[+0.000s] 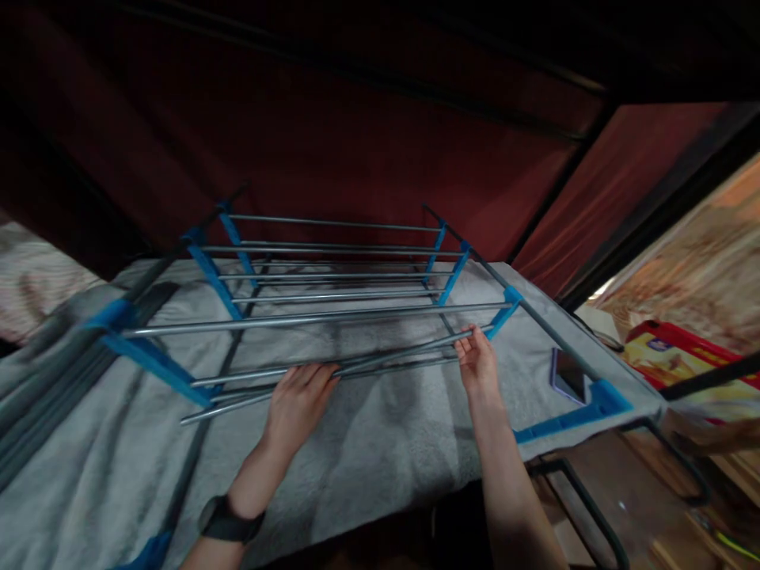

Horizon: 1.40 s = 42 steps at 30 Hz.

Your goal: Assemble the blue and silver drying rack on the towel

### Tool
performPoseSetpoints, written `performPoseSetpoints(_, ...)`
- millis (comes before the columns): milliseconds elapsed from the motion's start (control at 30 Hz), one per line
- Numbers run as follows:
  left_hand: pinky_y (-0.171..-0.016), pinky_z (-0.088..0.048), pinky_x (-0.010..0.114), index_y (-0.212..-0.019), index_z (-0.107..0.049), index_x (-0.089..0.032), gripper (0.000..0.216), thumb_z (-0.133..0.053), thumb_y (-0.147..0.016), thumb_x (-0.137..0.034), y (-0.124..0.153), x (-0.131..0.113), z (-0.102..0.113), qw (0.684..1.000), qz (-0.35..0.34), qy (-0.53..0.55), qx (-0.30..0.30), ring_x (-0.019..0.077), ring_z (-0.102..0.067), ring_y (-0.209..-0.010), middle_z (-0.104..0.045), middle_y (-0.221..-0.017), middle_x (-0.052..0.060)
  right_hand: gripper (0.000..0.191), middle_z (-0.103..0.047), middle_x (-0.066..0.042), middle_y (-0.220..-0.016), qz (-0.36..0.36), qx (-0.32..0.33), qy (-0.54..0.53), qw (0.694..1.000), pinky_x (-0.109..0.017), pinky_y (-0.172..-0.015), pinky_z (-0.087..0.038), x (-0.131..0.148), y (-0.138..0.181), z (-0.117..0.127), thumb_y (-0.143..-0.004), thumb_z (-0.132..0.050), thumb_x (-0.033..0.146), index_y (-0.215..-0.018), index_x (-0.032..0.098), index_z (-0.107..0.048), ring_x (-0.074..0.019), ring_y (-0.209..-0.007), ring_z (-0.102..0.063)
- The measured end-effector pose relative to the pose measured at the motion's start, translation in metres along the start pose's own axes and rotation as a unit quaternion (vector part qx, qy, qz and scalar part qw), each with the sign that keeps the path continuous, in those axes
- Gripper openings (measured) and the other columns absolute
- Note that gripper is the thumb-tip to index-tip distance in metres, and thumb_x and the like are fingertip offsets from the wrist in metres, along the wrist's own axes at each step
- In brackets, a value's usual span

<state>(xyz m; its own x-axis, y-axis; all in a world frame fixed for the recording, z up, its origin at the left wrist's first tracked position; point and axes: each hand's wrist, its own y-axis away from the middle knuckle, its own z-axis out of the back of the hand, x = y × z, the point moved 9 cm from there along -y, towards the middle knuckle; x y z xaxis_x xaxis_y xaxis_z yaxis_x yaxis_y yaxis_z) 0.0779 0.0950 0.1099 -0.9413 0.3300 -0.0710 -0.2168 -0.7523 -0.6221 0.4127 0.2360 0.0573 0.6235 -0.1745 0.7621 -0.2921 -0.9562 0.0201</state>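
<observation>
A rack of grey metal rods (332,317) and blue plastic side brackets (155,360) lies on a grey towel (368,443) spread over a bed. My left hand (300,400), a dark watch on its wrist, closes on a loose metal rod (380,360) near its middle. My right hand (476,360) pinches the same rod's right end, close to a blue bracket (504,313). The rod runs slightly slanted under the nearest fixed rod.
A phone (568,376) lies on the towel at the right, beside another blue bracket (570,416). Dark red curtains (356,134) hang behind. A red and yellow package (682,360) and a black metal frame (585,499) sit at the lower right over a wooden floor.
</observation>
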Motion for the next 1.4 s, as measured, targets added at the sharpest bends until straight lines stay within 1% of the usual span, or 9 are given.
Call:
performPoseSetpoints(267,-0.078,-0.043,0.036,-0.109,-0.064,-0.020,0.017,-0.057,-0.094,-0.017,-0.007,-0.003,0.006,0.999,0.000,-0.043,0.027,0.0186,-0.062,-0.083,-0.069,-0.087,0.002,0.023,-0.071,0.003,-0.084,-0.016,0.010,0.024,1.000,-0.019,-0.068,-0.057,-0.003,-0.012,0.013,-0.073,-0.082,0.032,-0.088,0.021,-0.069,-0.0079,-0.072,-0.067)
performPoseSetpoints(500,-0.080,-0.042,0.036,-0.112,-0.061,-0.021,0.019,-0.053,-0.095,-0.017,-0.012,-0.007,0.012,0.997,-0.011,-0.067,0.028,0.0186,-0.058,-0.084,-0.066,-0.090,0.002,0.016,-0.072,0.000,-0.087,-0.024,0.006,0.035,0.999,-0.021,-0.072,-0.059,-0.003,-0.014,0.020,-0.074,-0.078,0.026,-0.087,0.020,-0.071,-0.0100,-0.078,-0.069)
performPoseSetpoints(667,-0.081,-0.042,0.035,-0.117,-0.059,-0.020,0.023,-0.048,-0.097,-0.017,-0.016,-0.011,0.012,0.994,-0.029,-0.092,0.058,0.0175,-0.057,-0.087,-0.063,-0.095,0.003,0.011,-0.071,0.001,-0.088,-0.026,0.005,0.036,0.999,-0.022,-0.075,-0.060,-0.003,-0.017,0.022,-0.075,-0.076,0.022,-0.084,0.021,-0.072,-0.0104,-0.080,-0.069)
performPoseSetpoints(767,-0.081,-0.041,0.035,-0.117,-0.058,-0.019,0.023,-0.047,-0.097,-0.017,-0.017,-0.014,0.015,0.992,-0.037,-0.105,0.056,0.0171,-0.056,-0.087,-0.062,-0.095,0.003,0.009,-0.072,0.000,-0.088,-0.026,0.010,0.043,0.999,-0.022,-0.076,-0.060,-0.004,-0.017,0.022,-0.074,-0.078,0.022,-0.081,0.021,-0.072,-0.0107,-0.079,-0.070)
performPoseSetpoints(900,-0.082,-0.040,0.034,-0.118,-0.057,-0.019,0.024,-0.045,-0.098,-0.016,-0.017,-0.016,0.017,0.992,-0.035,-0.115,0.031,0.0170,-0.055,-0.086,-0.062,-0.093,0.003,0.011,-0.073,0.000,-0.091,-0.029,0.035,0.062,0.997,-0.025,-0.077,-0.060,-0.006,-0.012,0.015,-0.072,-0.080,0.024,-0.080,0.023,-0.073,-0.0111,-0.078,-0.070)
performPoseSetpoints(1000,-0.082,-0.040,0.034,-0.118,-0.057,-0.019,0.024,-0.043,-0.099,-0.016,-0.016,-0.018,0.018,0.992,-0.035,-0.119,0.013,0.0168,-0.054,-0.085,-0.062,-0.093,0.003,0.014,-0.075,-0.001,-0.096,-0.063,0.059,0.082,0.993,-0.025,-0.078,-0.060,-0.016,-0.005,0.006,-0.071,-0.082,0.026,-0.080,0.022,-0.073,-0.0121,-0.083,-0.071)
performPoseSetpoints(1133,-0.081,-0.039,0.033,-0.118,-0.057,-0.019,0.024,-0.042,-0.099,-0.016,-0.013,-0.020,0.017,0.991,-0.039,-0.126,0.000,0.0166,-0.054,-0.086,-0.062,-0.093,0.003,0.015,-0.075,-0.001,-0.095,-0.110,0.094,0.087,0.986,-0.026,-0.078,-0.062,-0.034,0.011,-0.012,-0.068,-0.085,0.026,-0.076,0.022,-0.073,-0.0130,-0.081,-0.072)
performPoseSetpoints(1233,-0.081,-0.040,0.034,-0.119,-0.055,-0.019,0.025,-0.041,-0.099,-0.015,-0.013,-0.020,0.014,0.992,-0.040,-0.122,0.012,0.0167,-0.054,-0.087,-0.062,-0.094,0.004,0.018,-0.075,0.001,-0.095,-0.122,0.118,0.098,0.981,-0.026,-0.074,-0.062,-0.043,0.024,-0.026,-0.066,-0.087,0.026,-0.076,0.022,-0.073,-0.0140,-0.080,-0.074)
performPoseSetpoints(1400,-0.081,-0.040,0.034,-0.121,-0.054,-0.019,0.026,-0.041,-0.099,-0.015,-0.013,-0.018,0.010,0.993,-0.028,-0.115,0.029,0.0169,-0.054,-0.088,-0.062,-0.094,0.004,0.025,-0.075,-0.003,-0.083,-0.145,0.154,0.132,0.968,-0.027,-0.074,-0.063,-0.056,0.043,-0.043,-0.066,-0.089,0.031,-0.084,0.021,-0.074,-0.0171,-0.080,-0.075)
